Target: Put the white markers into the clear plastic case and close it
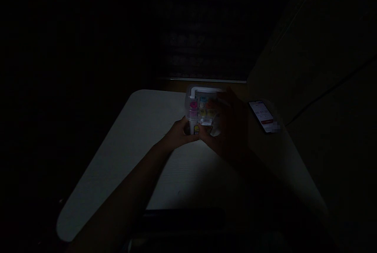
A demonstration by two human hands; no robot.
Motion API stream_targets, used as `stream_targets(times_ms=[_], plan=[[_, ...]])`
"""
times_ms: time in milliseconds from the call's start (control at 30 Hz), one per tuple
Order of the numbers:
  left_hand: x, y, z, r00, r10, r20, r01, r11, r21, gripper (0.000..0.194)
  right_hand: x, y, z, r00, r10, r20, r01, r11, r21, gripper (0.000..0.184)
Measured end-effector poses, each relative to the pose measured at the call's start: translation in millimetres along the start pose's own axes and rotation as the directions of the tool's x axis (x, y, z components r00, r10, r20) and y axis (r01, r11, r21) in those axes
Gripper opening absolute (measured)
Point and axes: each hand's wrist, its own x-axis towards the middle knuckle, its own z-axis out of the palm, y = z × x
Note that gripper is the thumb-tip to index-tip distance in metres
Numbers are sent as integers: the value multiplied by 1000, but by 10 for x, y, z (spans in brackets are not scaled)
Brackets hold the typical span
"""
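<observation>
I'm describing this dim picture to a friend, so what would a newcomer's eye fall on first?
Probably the clear plastic box between the left hand and right hand, with a bright pink item showing inside. Next, perhaps, the phone with its lit screen, lying to the right. Beneath them, the pale tabletop stands out against the darkness.

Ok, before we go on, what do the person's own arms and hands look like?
The left hand shows no glove, and the left forearm is bare, with no sleeve, watch or bracelet to be seen. The right hand also looks ungloved. The right forearm is lost in shadow, so I can't tell if it has a sleeve.
</observation>
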Motion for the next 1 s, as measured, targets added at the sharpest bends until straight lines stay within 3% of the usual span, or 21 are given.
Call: stream_targets(times_ms=[267,600,733,1000], plan=[[-2,-85,-9,1000,-20,8,19,998,52,53,2,-44,3,1000,-4,-9,3,998,-64,48],[7,-112,-10,1000,6,12,-7,999,35,59,-24,-59,0,998,31,58,-30,999,-14,52],[3,-96,-6,1000,-13,21,13,1000,28,59,-26,-45,2,999,-30,27,30,999,-29,54],[1,-7,-8,1000,22,16,-23,1000,20,34,-18,-61,-34,996,-12,83,14,1000,-25,56]])
